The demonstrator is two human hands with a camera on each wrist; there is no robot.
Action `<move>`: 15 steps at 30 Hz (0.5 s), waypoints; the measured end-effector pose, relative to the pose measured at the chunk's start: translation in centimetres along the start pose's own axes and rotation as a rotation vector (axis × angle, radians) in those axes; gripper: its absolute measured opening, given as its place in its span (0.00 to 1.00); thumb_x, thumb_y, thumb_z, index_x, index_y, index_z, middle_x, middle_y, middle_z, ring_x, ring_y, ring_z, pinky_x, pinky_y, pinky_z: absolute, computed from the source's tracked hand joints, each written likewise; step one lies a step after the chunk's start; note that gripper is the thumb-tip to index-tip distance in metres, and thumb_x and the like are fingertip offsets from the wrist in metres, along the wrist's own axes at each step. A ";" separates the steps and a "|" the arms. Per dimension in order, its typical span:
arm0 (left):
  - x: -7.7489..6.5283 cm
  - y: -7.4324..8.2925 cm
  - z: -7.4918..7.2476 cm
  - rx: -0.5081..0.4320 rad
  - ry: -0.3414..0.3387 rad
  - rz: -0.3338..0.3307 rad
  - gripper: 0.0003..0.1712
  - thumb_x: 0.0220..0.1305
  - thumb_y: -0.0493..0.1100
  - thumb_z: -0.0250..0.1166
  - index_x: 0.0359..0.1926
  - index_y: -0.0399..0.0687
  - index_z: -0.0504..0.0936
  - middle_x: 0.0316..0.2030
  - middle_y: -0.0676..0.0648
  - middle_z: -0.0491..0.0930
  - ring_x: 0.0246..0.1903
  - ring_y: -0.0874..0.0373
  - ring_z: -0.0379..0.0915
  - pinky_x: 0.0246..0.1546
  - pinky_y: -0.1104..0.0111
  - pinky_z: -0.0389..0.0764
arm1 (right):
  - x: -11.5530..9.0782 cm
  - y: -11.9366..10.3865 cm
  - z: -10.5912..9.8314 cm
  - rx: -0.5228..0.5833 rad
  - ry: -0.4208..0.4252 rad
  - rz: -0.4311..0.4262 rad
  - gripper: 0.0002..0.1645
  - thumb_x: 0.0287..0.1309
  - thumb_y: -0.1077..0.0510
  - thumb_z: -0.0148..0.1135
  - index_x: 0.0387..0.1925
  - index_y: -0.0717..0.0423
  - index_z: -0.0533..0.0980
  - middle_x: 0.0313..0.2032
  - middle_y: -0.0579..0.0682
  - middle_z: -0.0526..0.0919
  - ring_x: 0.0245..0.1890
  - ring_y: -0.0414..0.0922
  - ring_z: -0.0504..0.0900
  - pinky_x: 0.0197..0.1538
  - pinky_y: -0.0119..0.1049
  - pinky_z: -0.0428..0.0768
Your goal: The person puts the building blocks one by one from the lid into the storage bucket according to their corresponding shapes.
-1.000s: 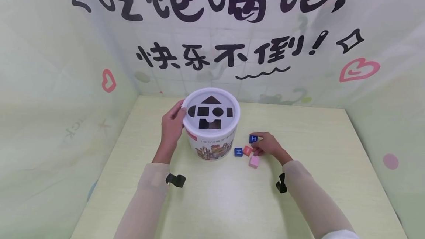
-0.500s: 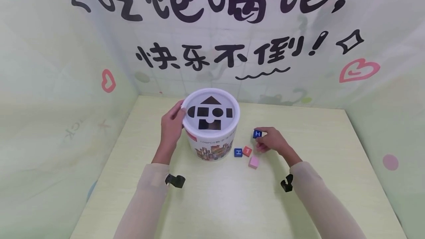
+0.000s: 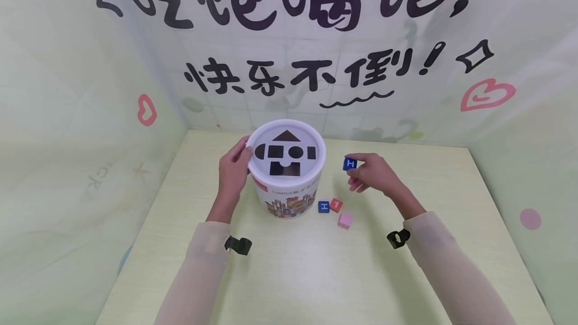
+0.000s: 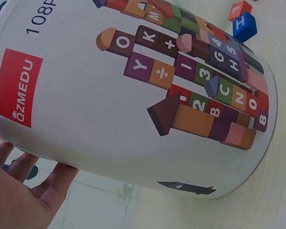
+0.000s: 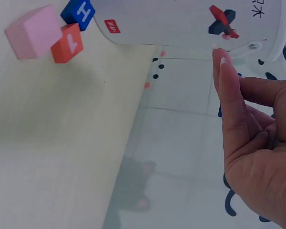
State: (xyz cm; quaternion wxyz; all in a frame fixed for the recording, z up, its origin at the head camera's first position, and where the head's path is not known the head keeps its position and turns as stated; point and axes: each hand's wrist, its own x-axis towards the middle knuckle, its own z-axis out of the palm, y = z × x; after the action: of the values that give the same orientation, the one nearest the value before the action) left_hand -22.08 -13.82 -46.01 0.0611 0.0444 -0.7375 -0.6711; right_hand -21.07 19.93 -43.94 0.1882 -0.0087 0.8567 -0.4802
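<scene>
Step, as judged: holding a block aloft beside the bucket (image 3: 289, 195). Right hand (image 3: 374, 172): fingers pinching the blue H block (image 3: 349, 164), off the tabletop (image 3: 289, 275); bucket to their left. Left hand (image 3: 233, 172): fingers curled at the rim. Next move likely calls for a firm pinch, bucket steadied. Second blue block (image 3: 323, 207), red block (image 3: 335, 205), pink block (image 3: 345, 220) lie nearer the wearer than the right fingers. Beyond both hands: lettered wall (image 3: 289, 107).

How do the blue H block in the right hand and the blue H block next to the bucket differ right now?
The held block is pinched by the right hand, off the table; the other block rests on the table, with no hand on it.
The held block is apart from the red block; the other block sits right beside it.
Both are blue with a white H.
</scene>
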 end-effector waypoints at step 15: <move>0.2 0.0 0.0 -0.008 0.010 -0.019 0.22 0.69 0.54 0.58 0.62 0.63 0.77 0.58 0.49 0.78 0.50 0.52 0.79 0.43 0.70 0.85 | -1.0 -5.5 -0.2 -0.035 -0.003 -0.103 0.29 0.65 0.60 0.58 0.67 0.56 0.68 0.32 0.63 0.85 0.28 0.56 0.86 0.32 0.43 0.88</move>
State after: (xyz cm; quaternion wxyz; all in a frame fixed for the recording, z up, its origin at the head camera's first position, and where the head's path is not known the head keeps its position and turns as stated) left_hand -22.23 -13.89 -46.02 0.0588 0.0545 -0.7340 -0.6744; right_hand -21.11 17.34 -38.97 0.1642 -0.0566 0.8632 -0.4741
